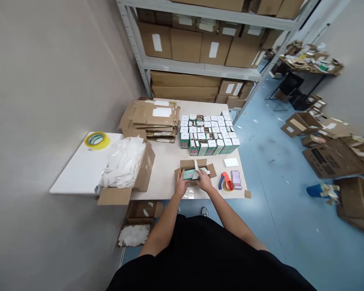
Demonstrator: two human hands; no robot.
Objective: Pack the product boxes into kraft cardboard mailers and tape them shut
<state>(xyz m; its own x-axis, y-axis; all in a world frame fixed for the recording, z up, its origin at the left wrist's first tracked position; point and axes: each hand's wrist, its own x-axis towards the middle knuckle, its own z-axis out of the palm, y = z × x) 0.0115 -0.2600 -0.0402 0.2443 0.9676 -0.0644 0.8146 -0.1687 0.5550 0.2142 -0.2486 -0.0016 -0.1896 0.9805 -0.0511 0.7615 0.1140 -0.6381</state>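
In front of me on the table stands a small open cardboard box (212, 170) with its flaps spread. A green-and-white product box (188, 174) lies inside it. My left hand (181, 185) is closed at the left end, its fingers over the cardboard box's edge and against the product box. My right hand (204, 181) reaches in from the right, fingers bent around a white, thin packing sheet (196, 164) beside the product box. The exact grip of the right fingertips is partly hidden. Behind the hands, several green-and-white boxes (210, 135) stand packed in rows.
To the left, a larger carton (145, 171) overflows with white packing bags (125, 161); a yellow tape roll (96, 140) lies beyond. Flattened cartons (153, 119) are stacked at the back left. On the right sit a red-and-blue tape dispenser (227, 182) and a white box (231, 162). Shelving (200, 68) rises behind.
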